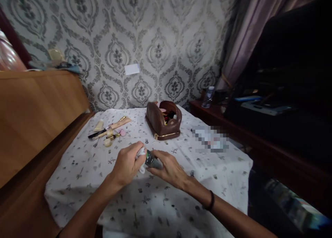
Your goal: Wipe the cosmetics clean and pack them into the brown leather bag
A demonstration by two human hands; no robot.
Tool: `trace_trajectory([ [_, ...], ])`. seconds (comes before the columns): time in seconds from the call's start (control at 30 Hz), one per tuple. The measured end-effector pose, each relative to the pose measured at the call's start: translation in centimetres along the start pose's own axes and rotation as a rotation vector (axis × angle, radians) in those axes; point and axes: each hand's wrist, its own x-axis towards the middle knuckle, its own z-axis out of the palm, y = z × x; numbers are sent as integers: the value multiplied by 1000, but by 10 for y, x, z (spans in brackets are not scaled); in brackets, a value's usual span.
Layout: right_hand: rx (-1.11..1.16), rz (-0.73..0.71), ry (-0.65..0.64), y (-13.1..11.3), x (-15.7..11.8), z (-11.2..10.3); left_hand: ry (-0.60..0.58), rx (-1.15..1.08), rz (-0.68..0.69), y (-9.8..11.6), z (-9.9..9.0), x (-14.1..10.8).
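My right hand (pixel 171 168) is closed around a small dark greenish bottle (pixel 153 161), which lies tilted between the two hands above the table. At its left end, my left hand (pixel 128 163) pinches a crumpled white tissue or cloth (pixel 141 168). The tissue is against or very near the bottle's end; the fingers hide the exact contact. Beyond the hands stands an open brown makeup bag (pixel 163 122) with several small cosmetics inside. To the left lie a beige tube (pixel 124 122), a pink round item (pixel 122 132) and a cream-coloured tube (pixel 99 125).
A white patterned cloth (pixel 85 175) covers the table. Toward the right edge lies a pixelated flat item (pixel 211 138). A wooden board (pixel 38 117) borders the left side. A clear bottle (pixel 208 97) stands on the dark red ledge (pixel 220 115) at right.
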Motion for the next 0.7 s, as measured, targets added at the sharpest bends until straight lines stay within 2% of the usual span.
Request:
trace_trajectory([
  [0.13,74,47,-19,16,-6,-22,-54,-50,58,9,22,31],
  [0.27,229,1,30,32,-8,-45,-133,-127,106,21,47,62],
  [0.37,314,-23,53,47,-8,-69,-212,-258,79,26,62,90],
  [0.47,366,-13,128,64,-4,-100,-235,-361,29,17,70,129],
  [0.53,380,11,228,75,2,-126,-181,-223,41,3,73,158],
  [0.6,357,35,348,84,12,-153,-143,72,85,-16,76,182],
  [0.7,278,-1,503,94,40,-190,-190,461,145,-45,80,198],
])
